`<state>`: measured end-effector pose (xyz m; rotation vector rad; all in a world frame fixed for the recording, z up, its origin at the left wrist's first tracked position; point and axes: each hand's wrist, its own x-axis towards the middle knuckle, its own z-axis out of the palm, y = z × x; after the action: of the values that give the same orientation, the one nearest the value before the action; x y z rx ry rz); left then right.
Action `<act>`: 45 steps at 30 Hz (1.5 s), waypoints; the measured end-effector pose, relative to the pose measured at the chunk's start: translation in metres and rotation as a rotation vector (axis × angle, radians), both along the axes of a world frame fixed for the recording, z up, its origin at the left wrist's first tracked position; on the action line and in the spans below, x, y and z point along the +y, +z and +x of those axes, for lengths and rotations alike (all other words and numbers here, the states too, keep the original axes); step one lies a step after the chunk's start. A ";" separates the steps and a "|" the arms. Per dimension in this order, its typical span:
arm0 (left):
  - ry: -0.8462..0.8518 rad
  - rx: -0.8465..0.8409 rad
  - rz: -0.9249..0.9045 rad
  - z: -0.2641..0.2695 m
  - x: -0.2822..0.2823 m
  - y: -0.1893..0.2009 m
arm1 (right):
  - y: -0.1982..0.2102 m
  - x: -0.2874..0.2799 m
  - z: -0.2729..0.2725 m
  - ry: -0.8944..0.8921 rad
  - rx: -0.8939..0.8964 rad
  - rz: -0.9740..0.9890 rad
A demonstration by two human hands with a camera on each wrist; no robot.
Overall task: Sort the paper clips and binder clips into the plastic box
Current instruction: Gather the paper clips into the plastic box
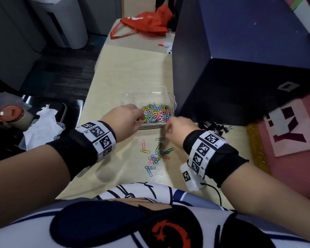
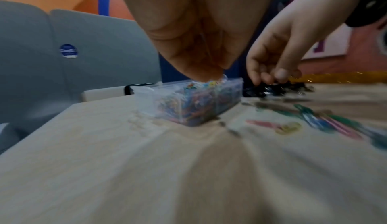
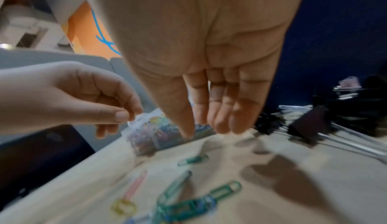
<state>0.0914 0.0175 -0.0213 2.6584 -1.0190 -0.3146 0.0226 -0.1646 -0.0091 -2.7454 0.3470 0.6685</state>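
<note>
A clear plastic box (image 1: 132,97) on the pale table holds a heap of coloured paper clips (image 1: 156,111). My left hand (image 1: 138,113) hovers over its near left part, fingertips (image 2: 207,75) pinched together, seemingly on a few paper clips. My right hand (image 1: 170,126) hangs just in front of the box's near right corner. Its fingers (image 3: 222,121) point down, relaxed and empty. Loose paper clips (image 1: 156,154) lie on the table between my wrists. A pile of black binder clips (image 1: 213,127) sits right of the box, behind my right wrist.
A tall dark blue box (image 1: 240,68) stands right beside the plastic box. A pink board (image 1: 290,129) lies at the far right. A red bag (image 1: 145,24) lies at the table's far end. Tissue (image 1: 43,126) and a cup (image 1: 11,115) sit left, off the table.
</note>
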 end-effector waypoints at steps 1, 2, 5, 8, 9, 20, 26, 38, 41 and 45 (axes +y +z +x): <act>-0.056 0.024 0.047 -0.004 0.000 -0.002 | -0.002 0.000 -0.005 0.033 0.095 -0.045; -0.108 0.052 0.108 -0.009 0.000 -0.005 | -0.004 0.001 -0.010 0.064 0.163 -0.078; -0.230 0.097 0.286 -0.021 -0.003 -0.015 | -0.015 0.005 -0.024 0.066 0.225 -0.093; -0.306 0.087 0.374 -0.028 -0.004 -0.025 | -0.031 0.009 -0.031 0.040 0.163 -0.021; -0.306 0.086 0.377 -0.029 -0.004 -0.027 | -0.035 0.010 -0.032 0.052 0.141 0.000; -0.223 0.127 0.398 -0.044 -0.011 -0.033 | -0.045 0.020 -0.035 0.229 -0.008 0.012; -0.206 0.111 0.381 -0.046 -0.011 -0.035 | -0.050 0.023 -0.037 0.301 -0.047 -0.039; -0.155 0.196 0.367 -0.045 -0.011 -0.037 | -0.046 0.020 -0.030 0.226 0.023 -0.043; -0.161 0.158 0.363 -0.045 -0.011 -0.034 | -0.028 0.019 -0.017 0.148 -0.056 -0.002; -0.120 0.108 0.205 -0.033 -0.013 -0.018 | 0.001 0.016 0.006 -0.021 -0.351 0.094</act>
<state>0.0586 0.0040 -0.0390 2.7278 -1.1710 -0.6116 0.0288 -0.1485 -0.0080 -2.6954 0.2562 0.1835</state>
